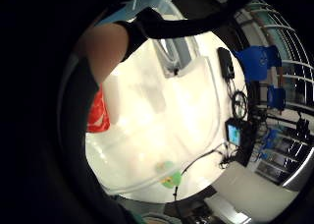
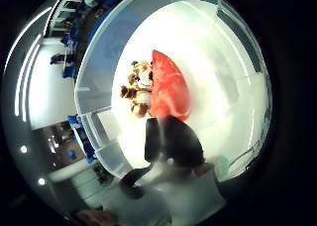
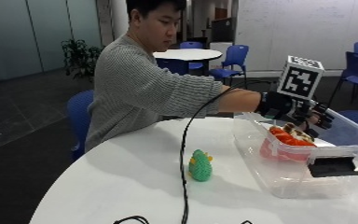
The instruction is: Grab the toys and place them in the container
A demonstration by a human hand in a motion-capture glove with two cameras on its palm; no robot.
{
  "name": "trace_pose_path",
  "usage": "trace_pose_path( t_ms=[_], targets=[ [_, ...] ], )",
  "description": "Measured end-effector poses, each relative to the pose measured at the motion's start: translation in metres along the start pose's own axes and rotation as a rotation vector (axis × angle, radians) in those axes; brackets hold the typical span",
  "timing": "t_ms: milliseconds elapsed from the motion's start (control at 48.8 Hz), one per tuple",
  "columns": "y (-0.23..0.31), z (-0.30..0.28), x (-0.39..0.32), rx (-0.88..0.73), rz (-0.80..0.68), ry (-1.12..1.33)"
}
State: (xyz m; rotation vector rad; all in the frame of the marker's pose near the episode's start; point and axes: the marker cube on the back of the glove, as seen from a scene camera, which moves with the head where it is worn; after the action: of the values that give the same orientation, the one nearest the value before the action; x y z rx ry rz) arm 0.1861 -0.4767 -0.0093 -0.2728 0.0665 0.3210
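My gloved right hand (image 3: 295, 111) hovers over the clear plastic container (image 3: 291, 179) at the table's right side, its fingers relaxed and holding nothing. Just below the hand, inside the container, lie a red toy (image 3: 282, 136) and a brown-and-white plush toy (image 3: 300, 134). The thumb side palm view shows the red toy (image 2: 169, 87) lying against the plush toy (image 2: 137, 88) on the container floor (image 2: 213, 62). A green toy (image 3: 199, 166) stands on the white table (image 3: 123, 186), left of the container and apart from it. It also shows through the container wall as the green toy (image 1: 170, 175).
A black cable (image 3: 182, 158) runs from the hand down across the table, close to the green toy. The container carries a black latch (image 3: 333, 167) on its near end. Blue chairs (image 3: 233, 58) and another round table (image 3: 188, 54) stand behind.
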Motion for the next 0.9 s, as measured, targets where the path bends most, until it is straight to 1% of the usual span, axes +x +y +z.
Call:
trace_pose_path(
  t_ms=[123, 225, 348, 410, 471, 574, 615, 738, 902],
  targets=[
    [0.013, -0.005, 0.000, 0.012, -0.024, -0.006],
    [0.039, -0.017, 0.006, 0.058, -0.026, -0.019],
    [0.106, -0.043, 0.046, 0.102, -0.063, -0.104],
    [0.148, -0.045, 0.073, 0.107, -0.120, -0.049],
    [0.184, -0.039, 0.100, 0.103, -0.136, 0.045],
    [0.215, -0.027, 0.128, 0.096, 0.017, 0.048],
    [0.224, -0.021, 0.133, 0.092, 0.051, 0.023],
    [0.239, 0.006, 0.135, 0.067, 0.068, 0.001],
    [0.246, 0.074, 0.134, -0.015, 0.113, 0.037]
  ],
)
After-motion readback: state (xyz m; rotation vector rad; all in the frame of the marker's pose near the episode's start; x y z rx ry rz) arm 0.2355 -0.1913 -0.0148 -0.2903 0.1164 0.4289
